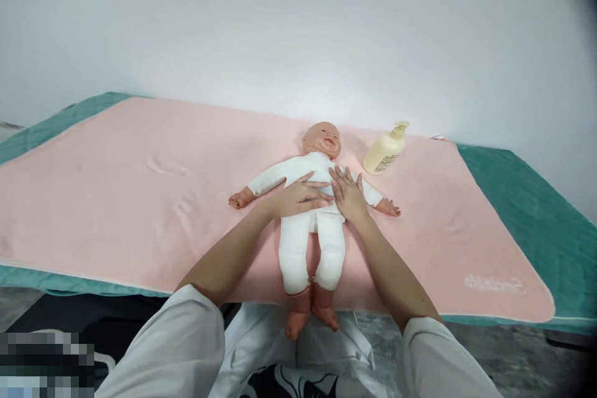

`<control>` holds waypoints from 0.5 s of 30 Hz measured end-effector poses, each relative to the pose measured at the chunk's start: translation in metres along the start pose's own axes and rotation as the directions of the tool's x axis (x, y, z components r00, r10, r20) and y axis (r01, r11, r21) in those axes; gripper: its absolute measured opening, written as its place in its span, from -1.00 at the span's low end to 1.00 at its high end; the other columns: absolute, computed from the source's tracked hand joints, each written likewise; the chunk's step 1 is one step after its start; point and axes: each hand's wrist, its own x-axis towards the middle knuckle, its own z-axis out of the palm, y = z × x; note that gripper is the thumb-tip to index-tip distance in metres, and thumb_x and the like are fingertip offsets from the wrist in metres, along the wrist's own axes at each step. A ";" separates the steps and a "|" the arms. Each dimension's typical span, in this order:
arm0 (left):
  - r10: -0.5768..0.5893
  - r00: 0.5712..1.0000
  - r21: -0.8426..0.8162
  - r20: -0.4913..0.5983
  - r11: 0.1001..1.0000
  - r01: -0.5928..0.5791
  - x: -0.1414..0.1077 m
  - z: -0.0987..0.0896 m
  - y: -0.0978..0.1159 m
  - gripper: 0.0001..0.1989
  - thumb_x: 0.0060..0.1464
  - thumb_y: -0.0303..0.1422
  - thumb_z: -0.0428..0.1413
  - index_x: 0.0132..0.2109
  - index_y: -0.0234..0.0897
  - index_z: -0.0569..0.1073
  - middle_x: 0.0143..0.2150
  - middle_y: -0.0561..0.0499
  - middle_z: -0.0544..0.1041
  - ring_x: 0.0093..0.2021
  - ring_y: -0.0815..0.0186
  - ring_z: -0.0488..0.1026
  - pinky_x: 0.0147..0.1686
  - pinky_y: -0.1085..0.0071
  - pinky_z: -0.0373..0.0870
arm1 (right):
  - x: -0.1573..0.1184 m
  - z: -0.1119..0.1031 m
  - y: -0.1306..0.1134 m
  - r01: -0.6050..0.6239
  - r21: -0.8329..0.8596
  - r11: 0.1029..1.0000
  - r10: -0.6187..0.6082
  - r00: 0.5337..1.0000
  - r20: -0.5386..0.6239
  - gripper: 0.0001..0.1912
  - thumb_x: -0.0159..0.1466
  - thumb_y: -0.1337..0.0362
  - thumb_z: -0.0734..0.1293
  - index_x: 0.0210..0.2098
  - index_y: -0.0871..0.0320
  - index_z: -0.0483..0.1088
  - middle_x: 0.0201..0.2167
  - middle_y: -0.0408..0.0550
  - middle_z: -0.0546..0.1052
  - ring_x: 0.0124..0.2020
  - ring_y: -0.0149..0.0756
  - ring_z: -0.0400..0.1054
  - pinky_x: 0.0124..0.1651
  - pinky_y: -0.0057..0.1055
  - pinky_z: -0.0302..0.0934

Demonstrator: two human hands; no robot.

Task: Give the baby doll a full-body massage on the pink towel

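The left hand [349,199] lies flat on the upper torso of the baby doll [313,189], its forearm running up from the lower right with the fingers fanned and pointing toward the doll's head. The right hand [303,196] comes in from the lower left and lies across the middle of the torso, palm down, its fingers parted and pointing toward the left hand. Each grip is spread, pinching nothing. The two hands sit side by side; whether their fingertips touch is hard to tell from this angle.

The doll lies on its back in white cloth, arms stretched out to both sides, on a pink mat [116,199] laid over a green cover [536,211]. Its feet reach past the mat's near edge.

A pale yellow pump bottle [384,152] is on the mat near the doll's head, on the right, apart from both hands and tilted in the view. Its sides look opaque, so its contents cannot be seen.
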 end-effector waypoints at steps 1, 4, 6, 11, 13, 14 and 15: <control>-0.011 1.000 0.025 -0.007 1.000 0.011 0.000 -0.001 -0.002 -0.50 0.36 -0.07 -0.17 0.17 -0.12 0.52 0.26 0.07 0.48 0.46 0.23 0.12 0.47 0.13 -0.58 | 0.000 0.001 0.001 0.002 0.003 1.000 -0.002 1.000 -0.004 -0.45 0.48 0.12 -0.05 0.38 0.06 0.17 0.44 -0.03 0.16 0.52 -0.05 -0.12 0.49 0.27 -0.38; -0.085 0.992 0.114 -0.094 0.989 0.095 0.000 -0.002 -0.010 -0.54 0.37 -0.09 -0.15 0.23 -0.06 0.46 0.35 0.08 0.37 0.49 0.23 0.04 0.44 -0.01 -0.61 | 0.001 0.003 0.003 0.011 0.011 1.000 -0.011 1.000 -0.014 -0.45 0.47 0.15 -0.05 0.38 0.05 0.18 0.44 -0.04 0.17 0.52 -0.05 -0.12 0.49 0.28 -0.37; -0.153 0.969 0.177 -0.196 0.966 0.189 0.001 0.001 -0.015 -0.53 0.38 -0.11 -0.16 0.30 -0.03 0.37 0.42 0.08 0.27 0.51 0.20 -0.02 0.43 -0.11 -0.56 | 0.001 0.003 0.004 0.016 0.012 1.000 -0.016 1.000 -0.016 -0.45 0.47 0.17 -0.04 0.38 0.06 0.18 0.44 -0.04 0.17 0.51 -0.04 -0.11 0.49 0.29 -0.38; -0.297 0.875 0.273 -0.382 0.868 0.414 0.004 0.008 -0.021 -0.50 0.38 -0.09 -0.20 0.37 0.06 0.25 0.49 0.11 0.11 0.52 0.08 -0.08 0.41 -0.27 -0.47 | 0.001 0.002 0.003 0.012 0.017 1.000 -0.011 1.000 -0.008 -0.45 0.46 0.16 -0.03 0.38 0.05 0.17 0.44 -0.05 0.17 0.52 -0.03 -0.12 0.49 0.29 -0.40; -0.360 0.809 0.265 -0.465 0.815 0.515 0.005 0.009 -0.022 -0.48 0.38 -0.09 -0.22 0.40 0.05 0.21 0.49 0.11 0.11 0.52 0.03 -0.07 0.41 -0.28 -0.42 | 0.002 0.001 0.002 0.003 0.020 1.000 -0.003 1.000 0.002 -0.45 0.46 0.16 -0.02 0.38 0.06 0.17 0.44 -0.05 0.17 0.51 -0.03 -0.12 0.50 0.28 -0.41; -0.385 0.773 0.258 -0.505 0.787 0.561 0.005 0.009 -0.022 -0.47 0.38 -0.10 -0.23 0.41 0.04 0.20 0.48 0.10 0.13 0.51 0.01 -0.06 0.42 -0.28 -0.40 | 0.002 0.001 0.002 0.001 0.022 1.000 -0.001 1.000 0.006 -0.45 0.46 0.16 -0.02 0.38 0.07 0.17 0.44 -0.05 0.17 0.51 -0.02 -0.12 0.50 0.28 -0.42; -0.402 0.742 0.252 -0.537 0.763 0.595 0.005 0.009 -0.023 -0.47 0.38 -0.10 -0.24 0.41 0.02 0.19 0.47 0.09 0.16 0.51 0.00 -0.04 0.42 -0.28 -0.39 | 0.002 0.001 0.002 0.001 0.025 1.000 -0.001 1.000 0.007 -0.44 0.46 0.16 -0.02 0.38 0.08 0.17 0.44 -0.05 0.16 0.51 -0.02 -0.12 0.50 0.27 -0.43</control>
